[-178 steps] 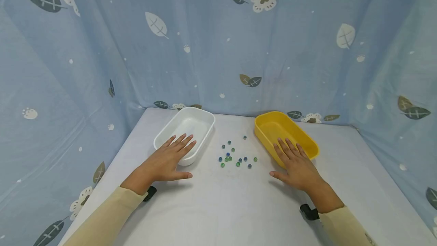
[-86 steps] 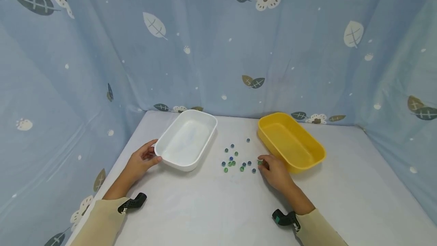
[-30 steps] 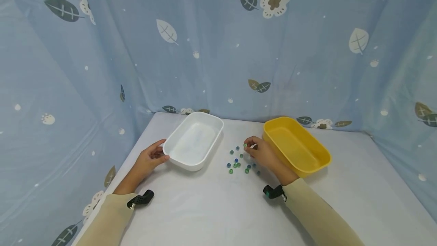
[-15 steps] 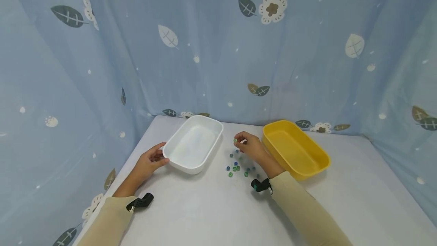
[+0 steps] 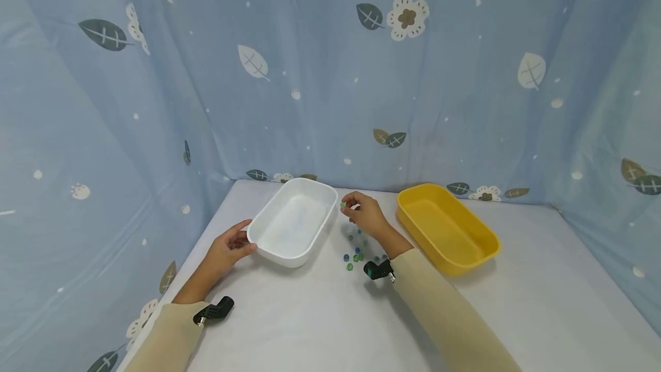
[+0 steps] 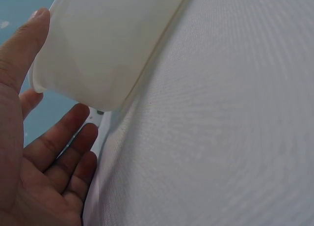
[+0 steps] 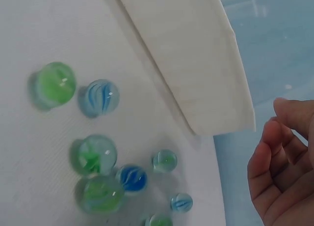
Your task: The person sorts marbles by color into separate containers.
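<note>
My right hand (image 5: 365, 214) pinches a green glass marble (image 5: 343, 204) between thumb and fingertips, raised just off the right rim of the white plastic basin (image 5: 290, 259). In the right wrist view the fingers hide that marble. With thumb and index finger, my left hand (image 5: 222, 252) grips the basin's near left corner; its other fingers curl loosely beneath, as the left wrist view shows. Several blue and green marbles lie on the table below my right hand, among them a green marble (image 7: 56, 83) and a blue-swirled marble (image 7: 102, 96). My right forearm covers part of the group.
A yellow plastic basin (image 5: 448, 231) stands to the right of my right forearm, near the back edge. White cloth (image 5: 310, 326) covers the table. Blue patterned curtain (image 5: 320, 73) closes off the back and both sides. Black cameras sit on both wrists.
From open hands over the basins, my left hand took hold of the white basin. My right hand picked up a green marble near the yellow basin and carried it left to the white one.
</note>
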### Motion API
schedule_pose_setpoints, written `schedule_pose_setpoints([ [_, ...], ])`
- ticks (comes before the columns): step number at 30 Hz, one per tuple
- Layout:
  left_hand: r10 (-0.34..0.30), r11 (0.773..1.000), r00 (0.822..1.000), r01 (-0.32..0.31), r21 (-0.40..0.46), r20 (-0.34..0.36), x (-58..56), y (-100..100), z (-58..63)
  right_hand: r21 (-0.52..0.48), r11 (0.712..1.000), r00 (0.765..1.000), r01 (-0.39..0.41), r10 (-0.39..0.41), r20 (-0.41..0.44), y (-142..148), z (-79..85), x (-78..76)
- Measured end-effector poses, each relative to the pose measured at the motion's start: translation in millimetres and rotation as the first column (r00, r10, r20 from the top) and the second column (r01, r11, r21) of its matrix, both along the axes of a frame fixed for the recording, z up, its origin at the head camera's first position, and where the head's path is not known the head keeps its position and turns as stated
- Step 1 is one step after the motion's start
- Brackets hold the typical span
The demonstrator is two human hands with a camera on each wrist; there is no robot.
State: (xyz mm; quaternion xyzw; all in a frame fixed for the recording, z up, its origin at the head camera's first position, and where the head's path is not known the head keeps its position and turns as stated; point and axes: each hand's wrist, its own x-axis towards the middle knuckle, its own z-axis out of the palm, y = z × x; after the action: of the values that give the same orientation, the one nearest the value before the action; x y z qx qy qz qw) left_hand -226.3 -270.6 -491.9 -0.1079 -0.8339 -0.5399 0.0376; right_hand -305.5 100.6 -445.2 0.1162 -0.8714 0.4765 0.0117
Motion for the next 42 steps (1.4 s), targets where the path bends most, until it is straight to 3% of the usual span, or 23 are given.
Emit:
schedule_pose_setpoints([
  [10,-0.001,1.000,1.000,0.001,-0.005,-0.003,-2.9,-1,-0.6,-0.001,1.000,0.999,-0.005,0.005,0.054,-17,-0.8,-12.9],
  [17,-0.028,1.000,1.000,0.028,0.000,0.014,14.1,11,30.8,-0.019,1.000,0.999,-0.020,0.020,0.036,-22,-4.4,-18.1],
  [22,-0.025,1.000,1.000,0.025,-0.015,0.005,15.1,12,32.8,-0.026,0.999,0.999,-0.031,0.032,0.027,-25,-2.0,-21.4],
  [25,-0.028,0.999,1.000,0.028,-0.019,-0.005,13.7,11,30.6,-0.035,0.999,0.999,-0.034,0.035,0.025,-26,-1.9,-22.6],
  [32,-0.021,1.000,1.000,0.021,-0.002,0.002,-2.4,0,2.7,-0.012,1.000,0.999,-0.024,0.024,0.025,-28,-3.2,-24.2],
  [42,-0.008,1.000,1.000,0.008,-0.007,-0.013,-3.8,-2,-0.2,-0.019,1.000,0.999,-0.012,0.013,0.037,-23,-7.5,-22.7],
])
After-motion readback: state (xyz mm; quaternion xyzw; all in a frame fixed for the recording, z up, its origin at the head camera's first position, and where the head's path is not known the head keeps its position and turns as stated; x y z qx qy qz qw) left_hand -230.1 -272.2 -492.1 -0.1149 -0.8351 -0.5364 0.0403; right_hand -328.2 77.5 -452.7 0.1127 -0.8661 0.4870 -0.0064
